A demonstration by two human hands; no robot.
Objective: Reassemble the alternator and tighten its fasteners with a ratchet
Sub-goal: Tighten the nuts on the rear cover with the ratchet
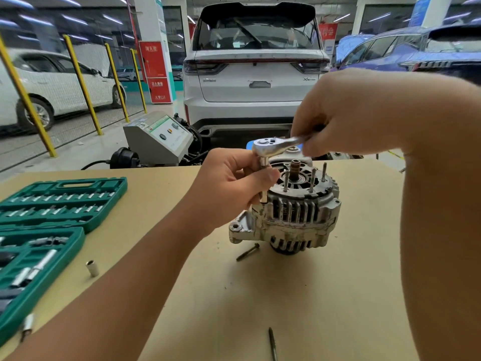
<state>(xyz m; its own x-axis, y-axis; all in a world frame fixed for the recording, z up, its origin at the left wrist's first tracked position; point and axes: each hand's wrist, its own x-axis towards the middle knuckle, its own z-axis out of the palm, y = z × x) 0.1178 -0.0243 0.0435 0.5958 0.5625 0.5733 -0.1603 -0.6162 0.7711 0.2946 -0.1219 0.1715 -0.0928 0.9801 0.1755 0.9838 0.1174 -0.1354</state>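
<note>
On the tan counter (pixel 325 295) the ribbed, scuffed cast-metal alternator (pixel 291 214) is stood on end, studs upward. A chrome ratchet (pixel 276 146) is gripped by the right hand (pixel 346 113); its socket extension (pixel 264 178) is pinched by the left hand (pixel 234 183). A dark bolt (pixel 247 252) is laid just beside the housing, a green socket case (pixel 52 225) well apart.

— The alternator (pixel 291 214)?
— Dull cast metal, scuffed and grimy. The ratchet (pixel 276 146) is bright polished chrome.
— And the case (pixel 52 220)?
— Green matt plastic, on a smooth tan table (pixel 325 295).
</note>
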